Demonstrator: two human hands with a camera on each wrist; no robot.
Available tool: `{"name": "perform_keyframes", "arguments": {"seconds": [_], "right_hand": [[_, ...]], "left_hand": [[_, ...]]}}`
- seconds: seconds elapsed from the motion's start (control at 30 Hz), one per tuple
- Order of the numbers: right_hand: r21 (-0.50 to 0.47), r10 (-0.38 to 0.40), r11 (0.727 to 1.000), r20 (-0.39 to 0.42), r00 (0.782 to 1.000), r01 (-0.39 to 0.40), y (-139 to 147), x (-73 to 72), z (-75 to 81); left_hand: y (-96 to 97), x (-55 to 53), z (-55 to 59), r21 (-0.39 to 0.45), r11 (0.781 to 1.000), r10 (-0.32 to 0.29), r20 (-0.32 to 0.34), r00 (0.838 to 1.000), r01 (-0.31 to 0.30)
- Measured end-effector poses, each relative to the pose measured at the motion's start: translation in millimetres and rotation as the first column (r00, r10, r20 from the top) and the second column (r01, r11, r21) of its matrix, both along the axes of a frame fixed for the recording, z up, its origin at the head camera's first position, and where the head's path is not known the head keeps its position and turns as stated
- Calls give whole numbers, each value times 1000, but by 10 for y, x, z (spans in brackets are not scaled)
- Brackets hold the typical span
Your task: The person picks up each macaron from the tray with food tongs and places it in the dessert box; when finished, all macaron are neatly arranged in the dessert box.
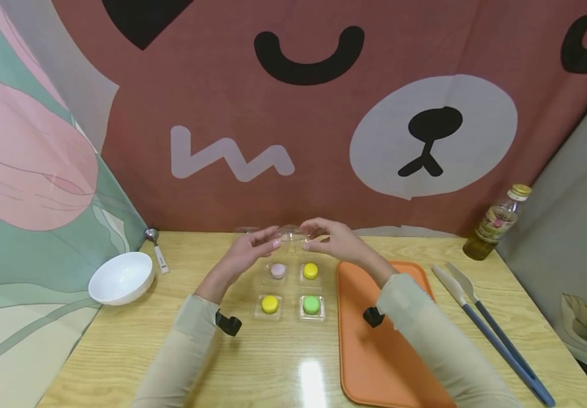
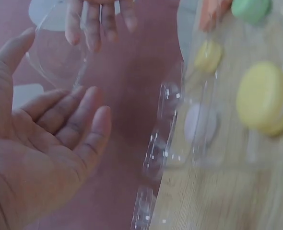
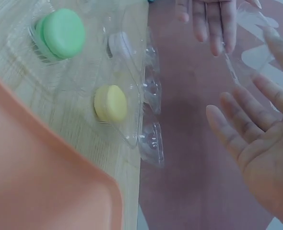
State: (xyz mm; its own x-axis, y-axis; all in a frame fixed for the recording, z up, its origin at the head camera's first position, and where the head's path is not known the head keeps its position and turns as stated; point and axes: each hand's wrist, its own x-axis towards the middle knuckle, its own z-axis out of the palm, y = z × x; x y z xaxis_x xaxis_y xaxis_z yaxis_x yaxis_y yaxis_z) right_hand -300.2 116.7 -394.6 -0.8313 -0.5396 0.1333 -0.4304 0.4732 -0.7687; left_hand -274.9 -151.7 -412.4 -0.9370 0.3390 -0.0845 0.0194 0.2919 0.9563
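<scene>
Held up over the back edge of the table is a small clear plastic dome lid (image 1: 290, 233). My left hand (image 1: 246, 252) grips its left side between thumb and fingertips, while my right hand (image 1: 333, 241) does the same on the right. Nearer me, four-sided clear plastic cups hold macarons: a lilac macaron (image 1: 277, 271), a yellow macaron (image 1: 311, 271), another yellow macaron (image 1: 270, 304) and a green macaron (image 1: 311, 305). Behind them, clear domes (image 3: 152, 141) line the back edge in the right wrist view. The plastic's transparency makes its edges hard to follow.
An orange tray (image 1: 375, 362) lies under my right forearm. Blue-handled tongs (image 1: 502, 340) lie to its right, with an oil bottle (image 1: 494, 224) behind. At left are a white bowl (image 1: 121, 277) and a scoop (image 1: 157, 250). A bear-print curtain (image 1: 273, 113) hangs behind the table.
</scene>
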Motion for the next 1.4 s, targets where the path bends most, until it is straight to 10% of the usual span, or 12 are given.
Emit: {"name": "perform_keyframes", "arguments": {"seconds": [0.57,1.0,1.23,1.4], "right_hand": [[81,-3,997,-143,990,14,-271,-1,-86],[262,7,963,-267,964,66,-411,47,-269],[380,45,922,-309,950,79,-484,90,-371],[386,50,920,-292,955,70,-542,109,-442]], "left_hand": [[-277,-64,-91,-142,989,-49,-155,987,27],[-403,-83,-183,-349,937,-97,-238,966,8],[-415,-79,-239,-512,859,-147,-246,958,1],[-418,-91,-280,-535,844,-168,-222,961,24]]}}
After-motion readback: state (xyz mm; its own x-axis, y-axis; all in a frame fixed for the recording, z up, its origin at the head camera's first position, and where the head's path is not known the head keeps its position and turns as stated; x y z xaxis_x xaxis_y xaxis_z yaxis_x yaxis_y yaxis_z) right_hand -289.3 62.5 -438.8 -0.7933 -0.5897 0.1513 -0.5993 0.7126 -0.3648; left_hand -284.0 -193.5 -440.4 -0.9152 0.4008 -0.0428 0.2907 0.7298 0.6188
